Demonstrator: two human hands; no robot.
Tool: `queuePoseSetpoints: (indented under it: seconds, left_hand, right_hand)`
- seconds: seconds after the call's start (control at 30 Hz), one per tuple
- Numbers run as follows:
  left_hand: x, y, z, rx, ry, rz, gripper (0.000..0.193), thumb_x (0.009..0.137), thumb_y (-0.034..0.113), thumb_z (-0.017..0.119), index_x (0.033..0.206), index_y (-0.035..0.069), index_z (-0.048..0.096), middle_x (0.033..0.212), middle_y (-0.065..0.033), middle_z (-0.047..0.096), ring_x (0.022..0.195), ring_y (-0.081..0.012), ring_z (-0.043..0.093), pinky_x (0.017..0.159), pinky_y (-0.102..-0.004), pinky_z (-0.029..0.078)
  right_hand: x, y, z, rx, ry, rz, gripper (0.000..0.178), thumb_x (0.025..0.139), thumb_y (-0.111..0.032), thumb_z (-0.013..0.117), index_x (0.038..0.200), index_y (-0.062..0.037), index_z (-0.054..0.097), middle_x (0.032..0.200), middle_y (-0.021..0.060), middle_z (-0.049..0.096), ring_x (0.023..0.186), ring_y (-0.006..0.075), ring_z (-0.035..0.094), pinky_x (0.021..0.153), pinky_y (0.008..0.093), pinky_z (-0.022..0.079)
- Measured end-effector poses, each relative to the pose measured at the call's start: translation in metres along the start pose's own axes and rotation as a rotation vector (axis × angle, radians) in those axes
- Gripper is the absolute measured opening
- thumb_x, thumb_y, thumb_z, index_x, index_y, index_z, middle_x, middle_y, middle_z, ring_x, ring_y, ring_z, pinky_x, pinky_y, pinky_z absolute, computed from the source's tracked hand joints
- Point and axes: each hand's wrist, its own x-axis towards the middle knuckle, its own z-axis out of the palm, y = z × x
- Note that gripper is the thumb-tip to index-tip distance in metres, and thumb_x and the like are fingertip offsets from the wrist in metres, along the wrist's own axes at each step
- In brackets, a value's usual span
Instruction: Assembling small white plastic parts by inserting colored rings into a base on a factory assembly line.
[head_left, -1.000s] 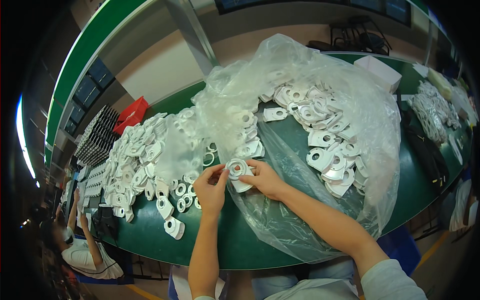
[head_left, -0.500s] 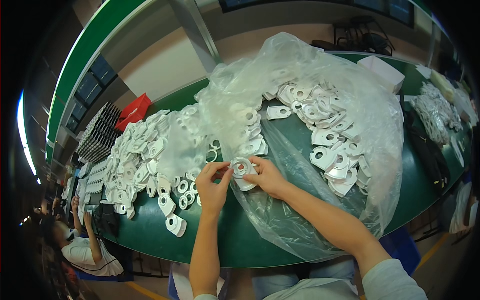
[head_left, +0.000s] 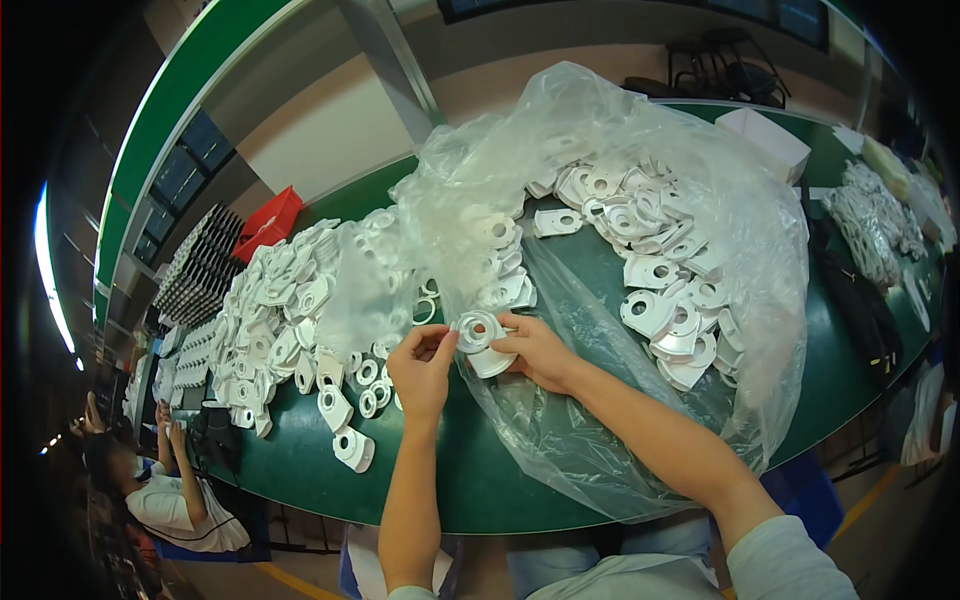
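Above the near edge of the green table [head_left: 470, 490] I hold a white plastic part [head_left: 488, 362], rounded at one end with a hole through it. A raised white ring [head_left: 465, 331] surrounds that hole; whether it is a separate piece I cannot tell. My right hand [head_left: 540, 352] is closed on the part's right side, thumb on top. The thumb and forefinger of my left hand [head_left: 420, 375] pinch at its left rim. Just left of that hand lie loose white rings [head_left: 367, 372] and similar white plates [head_left: 352, 449].
A large clear plastic bag [head_left: 755, 270] spreads over the table, with many white parts [head_left: 650, 225] in it. Left stand a heap of white parts [head_left: 265, 340], a red bin [head_left: 268, 222] and stacked dark trays [head_left: 205, 262]. A co-worker [head_left: 185, 505] sits far left; a white box [head_left: 765, 142] stands back right.
My hands have shifted very slightly left with the white plastic part, which is turned a little. The co-worker's hands at the far left have moved closer together.
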Motion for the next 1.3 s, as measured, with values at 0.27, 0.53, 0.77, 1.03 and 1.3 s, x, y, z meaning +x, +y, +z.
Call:
queuePoseSetpoints:
  seconds: [0.27, 0.53, 0.77, 1.03, 1.3]
  left_hand:
    - [-0.001, 0.003, 0.002, 0.002, -0.016, -0.016, 0.01, 0.08, 0.006, 0.067, 0.087, -0.001, 0.063, 0.076, -0.002, 0.063, 0.065, -0.0061, 0.058, 0.055, -0.0184, 0.044]
    - [-0.003, 0.006, 0.002, 0.151, -0.01, 0.101, 0.011, 0.078, 0.003, 0.068, 0.086, -0.003, 0.064, 0.075, -0.0018, 0.063, 0.065, -0.0055, 0.057, 0.061, -0.0176, 0.044]
    - [-0.005, 0.016, 0.002, 0.188, -0.042, 0.131, 0.012, 0.078, 0.002, 0.068, 0.087, -0.004, 0.064, 0.078, -0.0039, 0.063, 0.068, -0.0071, 0.058, 0.063, -0.0193, 0.046]
    - [-0.003, 0.013, 0.001, 0.181, -0.068, 0.146, 0.012, 0.077, 0.002, 0.068, 0.087, -0.004, 0.064, 0.079, -0.0048, 0.064, 0.07, -0.0085, 0.06, 0.066, -0.0203, 0.047]
    - [-0.002, 0.009, 0.001, 0.14, -0.086, 0.112, 0.011, 0.078, 0.001, 0.067, 0.088, -0.003, 0.063, 0.08, -0.004, 0.064, 0.07, -0.0078, 0.059, 0.066, -0.0197, 0.046]
  right_hand:
    - [0.001, -0.001, 0.0, 0.029, -0.045, 0.006, 0.045, 0.078, 0.001, 0.044, 0.122, 0.001, 0.047, 0.11, 0.011, 0.058, 0.097, 0.0173, 0.061, 0.082, 0.0304, 0.051]
    - [0.002, 0.006, 0.001, -0.145, -0.013, -0.048, 0.034, 0.082, 0.0, 0.056, 0.116, 0.0019, 0.05, 0.097, 0.009, 0.064, 0.084, 0.0153, 0.064, 0.071, 0.0257, 0.051]
    - [0.002, 0.009, -0.003, -0.189, -0.009, -0.109, 0.031, 0.081, 0.002, 0.058, 0.112, 0.0028, 0.051, 0.094, 0.0119, 0.065, 0.083, 0.0151, 0.064, 0.07, 0.0258, 0.05]
    - [0.001, 0.006, 0.0, -0.272, 0.015, -0.139, 0.03, 0.079, 0.002, 0.059, 0.108, 0.0028, 0.052, 0.089, 0.0116, 0.066, 0.079, 0.0146, 0.064, 0.069, 0.0254, 0.049]
    - [0.0, 0.006, 0.0, -0.245, 0.036, -0.134, 0.029, 0.079, 0.003, 0.058, 0.108, 0.0017, 0.054, 0.089, 0.0095, 0.066, 0.078, 0.0117, 0.063, 0.068, 0.0242, 0.048]
